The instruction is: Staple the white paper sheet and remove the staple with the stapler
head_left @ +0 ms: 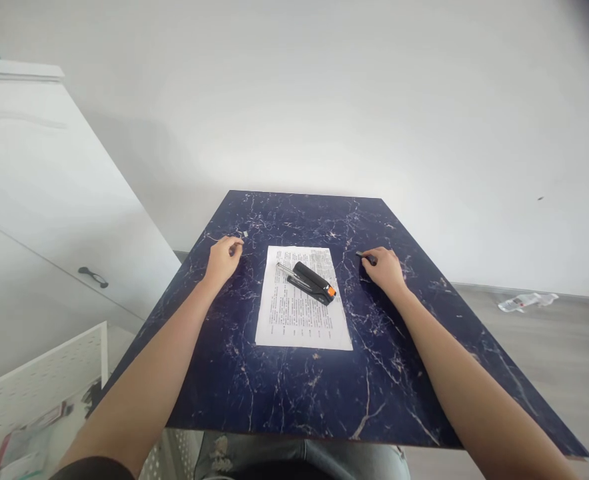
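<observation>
A black stapler (314,283) with an orange tip lies opened out on a sheet of printed paper (299,333), its metal rail sticking out to the upper left. Left of the paper, my left hand (224,259) rests on the table with thumb and forefinger in a pinch; whatever they hold, if anything, is too small to make out. Just beyond those fingertips is a small pale piece (245,234), perhaps staples. To the right of the paper, my right hand (385,268) is closed on a small dark object (359,254), mostly hidden by the fingers.
The dark blue marbled table (294,393) stands against a white wall. At left are a white cabinet (49,200) with a black handle and a white perforated basket (49,363) holding packets. A clear plastic item (524,302) lies on the floor at right.
</observation>
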Demonstrator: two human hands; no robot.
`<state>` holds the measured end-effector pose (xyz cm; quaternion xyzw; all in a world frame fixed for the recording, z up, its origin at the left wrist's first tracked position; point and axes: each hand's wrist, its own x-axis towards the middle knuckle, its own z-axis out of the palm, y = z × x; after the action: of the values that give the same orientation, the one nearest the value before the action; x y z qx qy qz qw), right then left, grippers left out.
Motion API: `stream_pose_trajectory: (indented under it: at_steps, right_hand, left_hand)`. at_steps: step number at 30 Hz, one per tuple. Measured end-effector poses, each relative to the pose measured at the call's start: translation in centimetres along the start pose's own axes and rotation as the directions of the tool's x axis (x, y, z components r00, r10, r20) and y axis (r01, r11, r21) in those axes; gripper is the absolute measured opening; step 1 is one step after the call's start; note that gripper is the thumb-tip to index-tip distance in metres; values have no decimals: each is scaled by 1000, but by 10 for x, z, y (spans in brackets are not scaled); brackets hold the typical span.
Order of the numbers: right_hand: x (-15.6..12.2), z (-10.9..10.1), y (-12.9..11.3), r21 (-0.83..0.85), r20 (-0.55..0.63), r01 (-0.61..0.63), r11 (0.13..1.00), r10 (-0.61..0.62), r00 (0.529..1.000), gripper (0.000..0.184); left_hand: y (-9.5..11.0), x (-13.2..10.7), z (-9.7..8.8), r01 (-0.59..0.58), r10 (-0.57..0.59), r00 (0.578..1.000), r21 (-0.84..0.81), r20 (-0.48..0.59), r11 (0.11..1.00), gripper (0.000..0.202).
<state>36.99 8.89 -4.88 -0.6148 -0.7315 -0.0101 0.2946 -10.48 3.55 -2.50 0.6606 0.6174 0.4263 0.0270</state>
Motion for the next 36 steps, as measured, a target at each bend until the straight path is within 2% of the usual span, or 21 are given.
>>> stream_pose_trajectory:
  at_steps: [3, 6, 9, 16, 23, 32, 36]
  right_hand:
    - [-1, 4, 1, 40, -31, 1, 999, 0, 1000, 34]
    - [0, 6, 3, 94, -55, -67, 993, 72, 996, 38]
    - [1, 5, 3, 117, -52, -117, 986, 124, 991, 35]
    - [0, 4, 0, 94, -39, -118, 988, 123, 992, 32]
    - [1, 5, 2, 31, -21, -91, 995, 92, 996, 31]
    - [0, 6, 2, 11, -35, -69, 998, 70, 997, 29]
    - [0, 7, 3, 7, -28, -69, 998, 70, 997, 29]
  left_hand:
    - [-5, 1, 0, -58, 29, 990, 207, 137, 977, 40]
    - [-7, 0, 4, -81, -36, 948, 351, 317, 933, 58]
    - [-6, 0, 7, -89, -93, 915, 422, 393, 902, 61]
    - [-1, 2, 7, -98, -120, 898, 459, 423, 883, 60]
    - [-1, 2, 7, -100, -64, 934, 428, 353, 898, 49]
    - [1, 6, 11, -101, -75, 912, 400, 403, 911, 47]
    - [2, 7, 12, -103, -60, 920, 384, 388, 917, 43]
